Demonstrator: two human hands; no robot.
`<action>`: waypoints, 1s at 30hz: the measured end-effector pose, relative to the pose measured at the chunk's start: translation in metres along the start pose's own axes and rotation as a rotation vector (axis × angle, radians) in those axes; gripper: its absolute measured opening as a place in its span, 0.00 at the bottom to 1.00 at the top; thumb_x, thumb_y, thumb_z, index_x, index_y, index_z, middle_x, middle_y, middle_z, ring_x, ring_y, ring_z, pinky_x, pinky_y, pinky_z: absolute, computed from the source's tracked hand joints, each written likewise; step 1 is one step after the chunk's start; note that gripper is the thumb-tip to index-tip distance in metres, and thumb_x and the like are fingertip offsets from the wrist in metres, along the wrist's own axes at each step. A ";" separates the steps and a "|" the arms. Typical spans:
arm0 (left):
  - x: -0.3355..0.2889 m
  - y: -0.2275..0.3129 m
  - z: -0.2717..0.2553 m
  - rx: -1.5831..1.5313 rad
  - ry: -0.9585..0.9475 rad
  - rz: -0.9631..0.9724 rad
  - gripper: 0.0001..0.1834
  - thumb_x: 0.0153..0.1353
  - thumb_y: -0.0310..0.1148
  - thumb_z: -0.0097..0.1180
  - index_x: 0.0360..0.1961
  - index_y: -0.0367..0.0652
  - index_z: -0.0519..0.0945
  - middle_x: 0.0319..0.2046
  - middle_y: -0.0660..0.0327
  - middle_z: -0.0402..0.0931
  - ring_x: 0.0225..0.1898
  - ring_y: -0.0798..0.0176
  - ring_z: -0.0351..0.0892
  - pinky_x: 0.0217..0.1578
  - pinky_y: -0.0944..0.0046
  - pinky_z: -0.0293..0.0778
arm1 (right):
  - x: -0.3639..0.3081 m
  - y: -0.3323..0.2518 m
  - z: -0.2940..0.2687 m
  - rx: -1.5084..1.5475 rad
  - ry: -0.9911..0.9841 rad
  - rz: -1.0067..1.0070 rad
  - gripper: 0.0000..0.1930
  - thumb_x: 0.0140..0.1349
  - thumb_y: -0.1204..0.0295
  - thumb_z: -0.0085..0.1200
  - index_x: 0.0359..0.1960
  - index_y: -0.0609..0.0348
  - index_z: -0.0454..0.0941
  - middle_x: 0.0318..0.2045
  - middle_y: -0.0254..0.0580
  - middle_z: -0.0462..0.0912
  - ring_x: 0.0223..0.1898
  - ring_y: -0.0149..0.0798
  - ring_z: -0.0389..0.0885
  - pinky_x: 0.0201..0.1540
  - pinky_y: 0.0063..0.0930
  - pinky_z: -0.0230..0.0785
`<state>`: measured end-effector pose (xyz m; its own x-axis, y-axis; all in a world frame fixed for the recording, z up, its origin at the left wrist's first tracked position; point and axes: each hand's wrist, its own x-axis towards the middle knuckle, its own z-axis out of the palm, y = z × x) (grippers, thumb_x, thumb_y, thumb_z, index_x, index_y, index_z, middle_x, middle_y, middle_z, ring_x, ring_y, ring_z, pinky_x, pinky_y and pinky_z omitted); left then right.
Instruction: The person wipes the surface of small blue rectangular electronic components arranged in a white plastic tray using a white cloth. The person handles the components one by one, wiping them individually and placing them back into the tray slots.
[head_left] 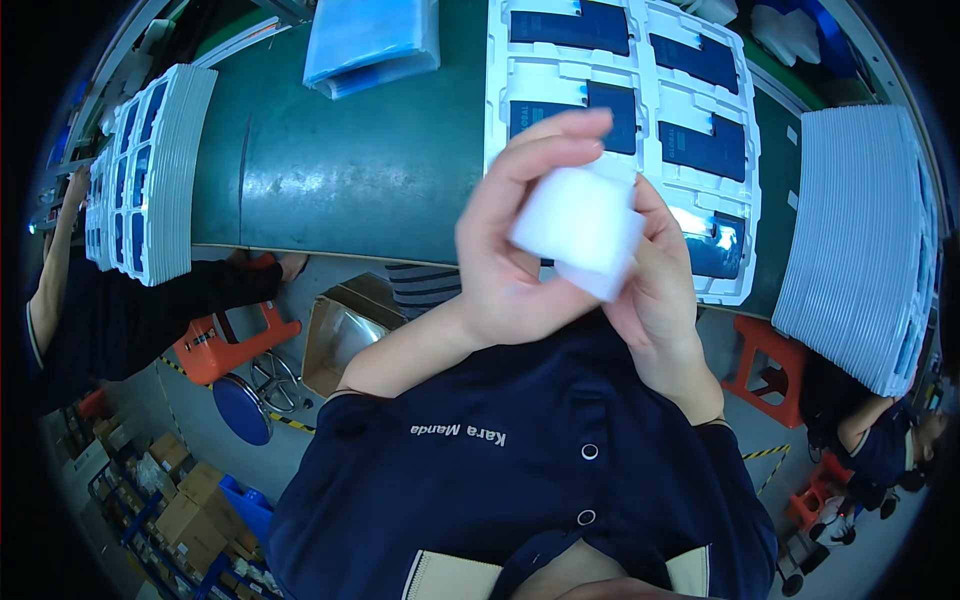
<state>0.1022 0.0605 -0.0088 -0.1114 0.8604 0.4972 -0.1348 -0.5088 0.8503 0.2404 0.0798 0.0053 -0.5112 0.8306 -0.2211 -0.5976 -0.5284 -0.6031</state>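
Both hands are raised over the near edge of the green table, in front of a white moulded tray [497, 85]. Between them is a white block-like thing [578, 222], smeared by motion, so its exact kind does not show. My left hand [500, 250] curls round its left side, with the upper fingers bent above it. On its right side my right hand [655, 275] grips it, some fingers hidden behind it. Flat black phone batteries [703, 147] lie in the tray's compartments, partly covered by my hands.
A stack of clear plastic bags [370, 45] lies at the table's far side. Tall stacks of white trays stand at the right [855, 240] and left [180, 170]. Other people sit at both sides. Orange stools [225, 340] and an open carton [345, 335] stand below the table [330, 190].
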 end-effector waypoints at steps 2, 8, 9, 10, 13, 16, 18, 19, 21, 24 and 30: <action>-0.001 -0.003 0.000 -0.216 0.090 0.021 0.21 0.64 0.25 0.49 0.57 0.35 0.61 0.45 0.47 0.77 0.58 0.48 0.71 0.59 0.50 0.64 | 0.002 0.003 0.004 -0.120 0.058 -0.058 0.18 0.62 0.80 0.54 0.53 0.64 0.68 0.46 0.43 0.78 0.49 0.30 0.77 0.52 0.24 0.70; 0.007 0.013 0.001 -0.397 0.504 -0.250 0.15 0.65 0.32 0.56 0.48 0.34 0.71 0.39 0.50 0.80 0.48 0.55 0.78 0.51 0.58 0.72 | 0.015 -0.005 0.013 -0.360 0.021 -0.090 0.14 0.62 0.76 0.57 0.47 0.64 0.71 0.41 0.40 0.80 0.43 0.27 0.79 0.47 0.21 0.73; 0.006 0.013 -0.004 -0.389 0.494 -0.266 0.15 0.65 0.33 0.57 0.47 0.34 0.72 0.39 0.50 0.80 0.47 0.56 0.78 0.50 0.58 0.73 | 0.021 -0.007 0.009 -0.406 0.005 -0.101 0.12 0.63 0.75 0.58 0.45 0.64 0.72 0.39 0.40 0.81 0.42 0.26 0.79 0.46 0.21 0.73; 0.005 0.013 -0.007 -0.376 0.490 -0.280 0.15 0.64 0.34 0.58 0.46 0.35 0.73 0.39 0.51 0.80 0.46 0.57 0.79 0.49 0.59 0.73 | 0.026 -0.012 0.008 -0.434 -0.048 -0.044 0.10 0.63 0.74 0.58 0.42 0.63 0.72 0.37 0.39 0.81 0.40 0.26 0.79 0.45 0.20 0.73; 0.016 0.011 -0.015 -0.422 0.610 -0.315 0.14 0.63 0.34 0.59 0.44 0.35 0.73 0.40 0.51 0.80 0.45 0.59 0.79 0.48 0.60 0.75 | 0.044 -0.036 0.014 -0.594 -0.175 0.117 0.08 0.63 0.71 0.58 0.36 0.65 0.77 0.31 0.36 0.81 0.35 0.25 0.79 0.41 0.19 0.74; 0.027 0.003 -0.019 -0.424 0.684 -0.326 0.14 0.63 0.33 0.59 0.43 0.35 0.73 0.41 0.51 0.79 0.45 0.59 0.79 0.46 0.60 0.76 | 0.060 -0.037 0.012 -0.951 -0.206 -0.054 0.09 0.62 0.71 0.59 0.38 0.66 0.79 0.31 0.36 0.82 0.35 0.24 0.79 0.40 0.19 0.73; 0.030 0.000 -0.022 -0.359 0.638 -0.274 0.14 0.63 0.33 0.59 0.44 0.35 0.73 0.40 0.52 0.78 0.43 0.60 0.80 0.44 0.60 0.77 | 0.071 -0.035 0.013 -0.921 -0.159 -0.179 0.09 0.60 0.72 0.60 0.37 0.65 0.81 0.31 0.35 0.82 0.34 0.24 0.78 0.40 0.19 0.72; 0.028 -0.004 -0.025 -0.337 0.597 -0.253 0.14 0.63 0.33 0.59 0.44 0.36 0.73 0.40 0.53 0.78 0.42 0.60 0.80 0.44 0.60 0.77 | 0.076 -0.040 0.014 -0.911 -0.202 -0.165 0.08 0.60 0.72 0.60 0.36 0.65 0.81 0.31 0.35 0.82 0.34 0.24 0.78 0.40 0.19 0.72; 0.029 -0.006 -0.029 -0.324 0.561 -0.235 0.13 0.64 0.33 0.58 0.45 0.36 0.73 0.38 0.54 0.78 0.42 0.60 0.80 0.44 0.60 0.78 | 0.085 -0.044 0.012 -0.899 -0.250 -0.128 0.08 0.60 0.73 0.60 0.36 0.65 0.81 0.31 0.34 0.81 0.35 0.24 0.78 0.41 0.19 0.71; 0.037 -0.008 -0.032 -0.357 0.571 -0.238 0.13 0.66 0.34 0.55 0.46 0.36 0.73 0.35 0.56 0.77 0.41 0.59 0.80 0.43 0.60 0.78 | 0.092 -0.038 0.000 -0.844 -0.186 -0.160 0.07 0.60 0.74 0.60 0.36 0.65 0.81 0.31 0.34 0.82 0.35 0.24 0.78 0.41 0.19 0.72; 0.050 -0.012 -0.038 -0.435 0.540 -0.294 0.14 0.69 0.35 0.49 0.48 0.37 0.72 0.35 0.59 0.75 0.38 0.61 0.79 0.41 0.62 0.77 | 0.100 -0.047 -0.014 -0.703 -0.092 -0.305 0.06 0.61 0.74 0.59 0.38 0.64 0.81 0.33 0.37 0.83 0.34 0.26 0.80 0.42 0.19 0.74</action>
<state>0.0611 0.1082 -0.0010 -0.4630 0.8863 0.0110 -0.5979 -0.3215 0.7343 0.2256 0.1902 0.0004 -0.4541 0.8874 0.0792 -0.2028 -0.0164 -0.9791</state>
